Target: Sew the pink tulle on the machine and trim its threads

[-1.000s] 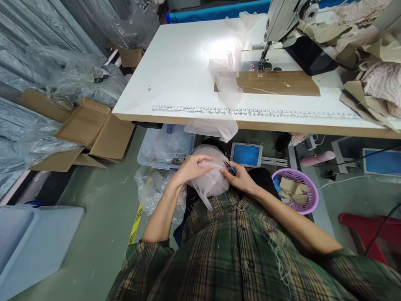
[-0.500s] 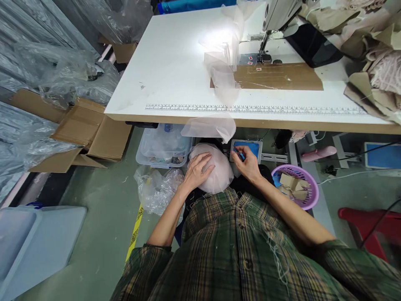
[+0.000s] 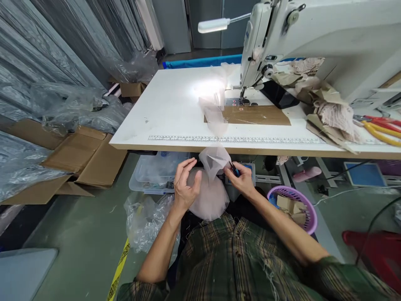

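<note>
A pile of sheer pale pink fabric (image 3: 210, 198) lies in my lap below the table edge. A strip of the same fabric (image 3: 216, 119) runs up over the white sewing table (image 3: 175, 104) to the needle of the sewing machine (image 3: 300, 33). My left hand (image 3: 185, 186) rests against the left side of the pile, fingers apart and curled. My right hand (image 3: 242, 180) grips small blue-handled thread snips (image 3: 234, 169) and pinches the hanging fabric near the table edge.
Brown paper pieces and lace scraps (image 3: 328, 113) are heaped at the table's right, beside yellow and red scissors (image 3: 380, 127). Under the table are a clear plastic bin (image 3: 156, 175), a crumpled plastic bag (image 3: 144, 221) and a purple basket (image 3: 294, 207). Flattened cardboard boxes (image 3: 81, 159) lie left.
My head has tilted up, bringing the whole sewing machine into view. My left hand lifted off the top of the fabric pile to its left side. My right hand moved to the hanging strip.
</note>
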Available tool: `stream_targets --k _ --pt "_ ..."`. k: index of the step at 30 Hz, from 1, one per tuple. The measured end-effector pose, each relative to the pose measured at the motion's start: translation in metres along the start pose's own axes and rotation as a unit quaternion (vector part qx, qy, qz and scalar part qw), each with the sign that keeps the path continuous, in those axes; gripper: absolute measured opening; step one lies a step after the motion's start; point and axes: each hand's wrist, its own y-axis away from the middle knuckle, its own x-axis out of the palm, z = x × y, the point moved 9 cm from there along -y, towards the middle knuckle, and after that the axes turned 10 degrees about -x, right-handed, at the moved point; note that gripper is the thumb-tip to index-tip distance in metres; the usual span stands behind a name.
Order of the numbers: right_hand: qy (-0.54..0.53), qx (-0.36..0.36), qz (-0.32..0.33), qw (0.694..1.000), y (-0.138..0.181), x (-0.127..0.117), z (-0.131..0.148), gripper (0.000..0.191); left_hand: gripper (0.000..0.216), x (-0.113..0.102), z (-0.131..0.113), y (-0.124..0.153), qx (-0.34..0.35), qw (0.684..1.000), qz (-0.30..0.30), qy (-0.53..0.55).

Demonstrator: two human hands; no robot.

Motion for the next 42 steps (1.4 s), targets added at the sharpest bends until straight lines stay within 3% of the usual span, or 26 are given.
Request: stream_targets --k 3,6,8,10,12,13,14,17,20,24,26,31,36,42 --pt "-0.02 -0.001 0.015 1.0 0.025 0.002 0.018 0.042 0.034 0.004 0.002 -0.011 -0.031 0.996 0.017 0.081" --pt "-0.064 0.015 0.045 0.997 0.051 0.01 0.032 0.043 0.044 0.028 0.013 -0.015 -0.114 0.968 0.104 0.2" --pt "-0.092 0.019 0.081 0.992 0.067 0.019 0.041 0.041 0.054 0.053 0.018 -0.007 -0.196 0.916 0.201 0.285" --pt "-0.12 -0.002 0.131 0.984 0.078 0.028 0.053 0.036 0.068 0.075 0.015 0.009 -0.27 0.84 0.301 0.361" --pt "-0.146 -0.036 0.185 0.971 0.085 0.035 0.065 0.027 0.074 0.086 0.009 0.025 -0.313 0.773 0.372 0.407" --pt "-0.156 -0.048 0.206 0.965 0.088 0.036 0.069 0.024 0.071 0.087 0.007 0.031 -0.322 0.757 0.394 0.409" --pt "-0.162 -0.053 0.218 0.961 0.088 0.036 0.071 0.022 0.064 0.085 0.007 0.034 -0.325 0.756 0.405 0.398" --pt "-0.165 -0.021 0.209 0.964 0.084 0.027 0.06 0.02 0.04 0.075 0.015 0.03 -0.308 0.802 0.387 0.335" --pt "-0.197 0.075 0.187 0.959 0.079 0.02 0.035 0.025 0.033 0.067 0.02 0.019 -0.283 0.83 0.349 0.331" --pt "-0.312 0.256 0.177 0.898 0.08 0.025 0.004 0.049 0.034 0.067 0.024 0.011 -0.273 0.842 0.326 0.333" --pt "-0.344 0.299 0.164 0.875 0.076 0.026 -0.002 0.055 0.033 0.069 0.022 0.009 -0.257 0.854 0.333 0.306" --pt "-0.308 0.286 0.172 0.891 0.06 0.024 -0.006 0.054 0.032 0.071 0.022 0.007 -0.238 0.872 0.36 0.233" --pt "-0.217 0.256 0.175 0.926 0.056 0.018 -0.012 0.045 0.029 0.071 0.027 0.007 -0.255 0.864 0.347 0.259" --pt "-0.224 0.273 0.211 0.912 0.073 0.022 -0.016 0.043 0.031 0.074 0.038 0.017 -0.352 0.821 0.289 0.346"
